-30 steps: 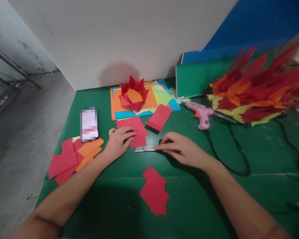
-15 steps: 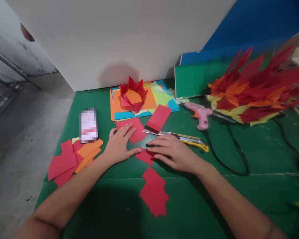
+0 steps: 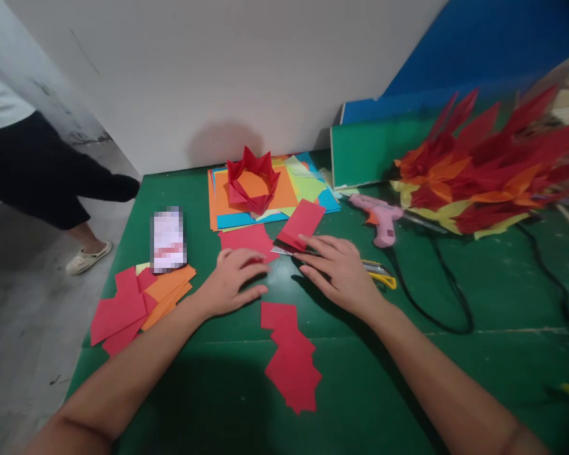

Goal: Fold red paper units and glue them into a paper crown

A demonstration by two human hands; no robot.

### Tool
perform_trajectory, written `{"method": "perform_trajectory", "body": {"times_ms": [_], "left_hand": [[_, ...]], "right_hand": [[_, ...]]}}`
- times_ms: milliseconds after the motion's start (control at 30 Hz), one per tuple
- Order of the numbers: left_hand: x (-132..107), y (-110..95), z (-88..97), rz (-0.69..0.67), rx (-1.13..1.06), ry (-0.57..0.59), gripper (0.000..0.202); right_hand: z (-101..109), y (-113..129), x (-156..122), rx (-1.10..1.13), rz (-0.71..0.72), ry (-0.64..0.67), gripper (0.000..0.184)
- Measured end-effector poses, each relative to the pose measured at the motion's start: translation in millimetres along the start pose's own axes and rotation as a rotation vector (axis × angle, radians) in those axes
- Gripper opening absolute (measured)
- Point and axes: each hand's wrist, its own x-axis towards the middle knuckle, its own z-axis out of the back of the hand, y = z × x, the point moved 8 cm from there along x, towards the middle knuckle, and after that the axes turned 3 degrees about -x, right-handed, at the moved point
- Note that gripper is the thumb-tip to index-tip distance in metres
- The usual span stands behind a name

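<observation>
My left hand (image 3: 232,278) rests on the green table with loosely bent fingers, its fingertips on the near edge of a red paper sheet (image 3: 246,239). My right hand (image 3: 337,265) lies flat with fingers stretched out over a yellow utility knife (image 3: 382,275). Its fingertips reach the folded red paper (image 3: 304,221), and it grips nothing. The knife's blade (image 3: 281,251) shows between my hands. A stack of small cut red pieces (image 3: 290,354) lies just below both hands.
A pile of red and orange pieces (image 3: 137,303) and a phone (image 3: 168,239) lie at left. A red paper crown (image 3: 252,179) sits on coloured sheets (image 3: 313,186). Pink glue gun (image 3: 382,218) with cable, flame-like paper decoration (image 3: 493,164), green board (image 3: 365,151). A person (image 3: 28,164) stands left.
The small red piece between my hands now lies on the near stack. My right hand moved up onto the knife toward the folded red paper. A person walked into view at left.
</observation>
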Motion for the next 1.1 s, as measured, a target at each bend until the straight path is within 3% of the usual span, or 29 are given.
{"method": "perform_trajectory", "body": {"times_ms": [133,233,300,433,533,700,900,1000,1100], "left_hand": [[-5,-28,-8.2,-0.305,-0.153,0.184,0.026],[-9,-36,-8.2,-0.378,-0.391,0.222,0.024],[-7,-30,-7.0,-0.292,-0.615,0.167,0.028],[-2,14,-10.7,0.144,-1.115,-0.15,0.049],[-3,36,-19.3,0.361,-1.36,-0.309,0.073],[-3,44,-20.8,0.493,-1.312,-0.342,0.073],[-4,39,-13.7,0.439,-1.199,-0.38,0.074],[-5,36,-2.3,0.376,-1.028,-0.43,0.055],[-4,27,2.8,0.327,-0.846,-0.367,0.031]], "right_hand": [[0,-7,0,0.006,-0.041,-0.054,0.033],[5,-5,0,0.044,-0.028,-0.118,0.039],[9,4,-1,0.102,0.058,-0.133,0.044],[8,35,-5,0.193,0.319,-0.067,0.052],[2,50,-7,0.242,0.414,0.017,0.048],[-3,53,-3,0.392,0.354,0.065,0.039],[-2,46,1,0.569,0.215,-0.001,0.032],[-2,40,1,0.599,0.13,-0.007,0.032],[-3,35,0,0.594,0.062,0.003,0.032]]}}
